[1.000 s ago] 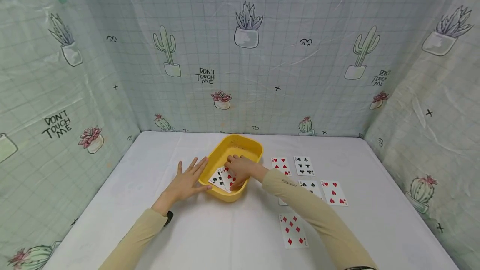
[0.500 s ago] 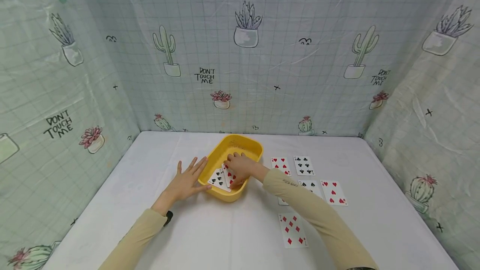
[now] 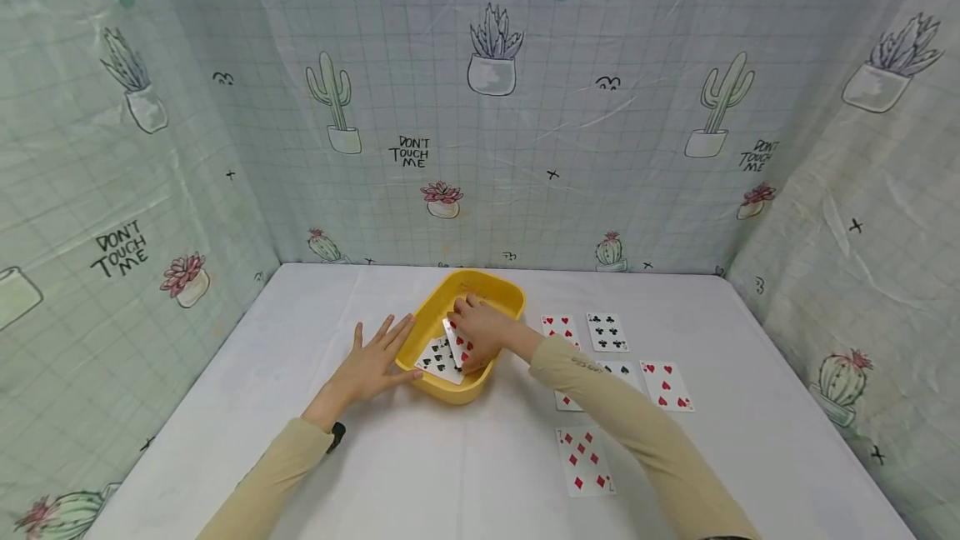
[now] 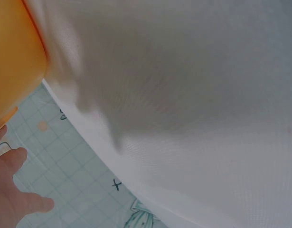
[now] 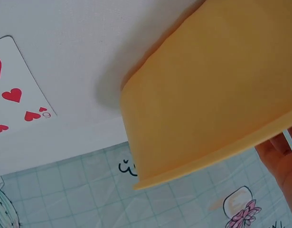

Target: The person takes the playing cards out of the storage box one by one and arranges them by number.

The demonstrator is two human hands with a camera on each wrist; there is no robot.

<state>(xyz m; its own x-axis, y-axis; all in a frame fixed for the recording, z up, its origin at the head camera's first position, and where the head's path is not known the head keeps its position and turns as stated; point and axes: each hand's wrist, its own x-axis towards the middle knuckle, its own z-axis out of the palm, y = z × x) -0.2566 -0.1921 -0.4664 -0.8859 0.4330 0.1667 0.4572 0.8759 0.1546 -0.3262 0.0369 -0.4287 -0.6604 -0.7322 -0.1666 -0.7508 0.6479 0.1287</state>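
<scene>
Head view: heart card (image 3: 458, 345) overlaps black card (image 3: 436, 360) in tub (image 3: 450, 395).

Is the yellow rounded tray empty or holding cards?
Holding cards: the head view shows a white black-pipped card and, gripped by the right hand, a white red-pipped card inside the yellow tray.

Pale gridded cloth (image 3: 480, 136) on three sides, cactus prints (image 3: 330, 98); white-covered table (image 3: 390, 482); soft light.
</scene>
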